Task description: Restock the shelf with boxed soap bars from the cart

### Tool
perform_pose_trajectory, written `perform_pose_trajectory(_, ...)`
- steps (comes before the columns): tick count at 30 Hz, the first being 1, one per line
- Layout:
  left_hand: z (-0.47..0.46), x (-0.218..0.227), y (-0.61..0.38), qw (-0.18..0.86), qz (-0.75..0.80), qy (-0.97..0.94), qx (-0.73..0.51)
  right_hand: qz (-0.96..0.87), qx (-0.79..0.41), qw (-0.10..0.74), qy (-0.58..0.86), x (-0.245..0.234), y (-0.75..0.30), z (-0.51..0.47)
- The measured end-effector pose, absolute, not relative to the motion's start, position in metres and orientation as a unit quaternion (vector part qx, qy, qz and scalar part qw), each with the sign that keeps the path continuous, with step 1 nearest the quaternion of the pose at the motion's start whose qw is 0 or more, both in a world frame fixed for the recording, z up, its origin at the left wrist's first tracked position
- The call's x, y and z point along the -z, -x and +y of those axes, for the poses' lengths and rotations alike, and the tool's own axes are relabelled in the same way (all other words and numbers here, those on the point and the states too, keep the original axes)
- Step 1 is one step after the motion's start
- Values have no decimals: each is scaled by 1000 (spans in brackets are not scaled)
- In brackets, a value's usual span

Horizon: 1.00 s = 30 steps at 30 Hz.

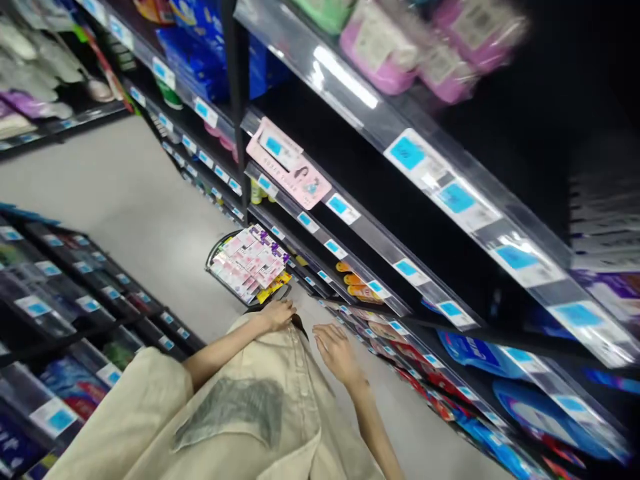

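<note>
I'm stretching my left arm forward, my left hand (278,313) curling at the near rim of the floor basket (216,247) of pink boxes (247,263); whether it's gripping, I can't tell. My right hand (337,353) is hovering empty, fingers loosely spread, beside the lower shelves (380,327).

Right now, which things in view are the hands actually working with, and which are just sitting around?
In hand:
- left hand, at the basket
- boxes filling the basket
- right hand, open, holding nothing

Just sitting there:
- price tags along the shelf edges
- pink packs
- blue packs
- pink sign
</note>
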<state>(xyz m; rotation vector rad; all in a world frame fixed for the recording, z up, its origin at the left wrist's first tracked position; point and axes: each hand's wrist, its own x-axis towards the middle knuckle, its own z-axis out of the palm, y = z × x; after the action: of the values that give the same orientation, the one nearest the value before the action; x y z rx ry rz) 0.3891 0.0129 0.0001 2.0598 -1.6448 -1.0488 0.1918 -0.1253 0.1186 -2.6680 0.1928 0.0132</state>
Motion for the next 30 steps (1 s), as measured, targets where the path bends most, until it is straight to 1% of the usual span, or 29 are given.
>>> perform_pose_trajectory(3, 24, 22, -398, 126, -531, -741, 390, 103, -40, 270, 957, -95, -182, -108)
perform_pose_trajectory(6, 33, 44, -405, 103, -495, -758, 412, 124, -97, 309, 938, -86, -173, -102)
perform_pose_trajectory(8, 38, 59, -408, 87, -471, -767, 426, 136, -114, 321, 930, -85, -168, -104)
perform_pose_trajectory(12, 47, 85, -414, 72, -426, -778, 457, 166, -101, 325, 925, -77, -160, -121)
perform_pose_trajectory(16, 61, 107, -418, 68, -369, -792, 481, 233, -82, 373, 895, -59, -150, -140)
perform_pose_trajectory(18, 68, 117, -422, 69, -329, -808, 484, 272, -86, 378, 881, -51, -141, -146)
perform_pose_trajectory(21, 76, 131, -436, 76, -256, -841, 471, 312, -124, 373, 865, -45, -124, -146)
perform_pose_trajectory(26, 81, 156, -472, 108, -122, -902, 401, 351, -167, 409, 825, -51, -103, -132)
perform_pose_trajectory(30, 75, 180, -495, 139, -35, -920, 365, 377, -196, 420, 802, -56, -94, -126)
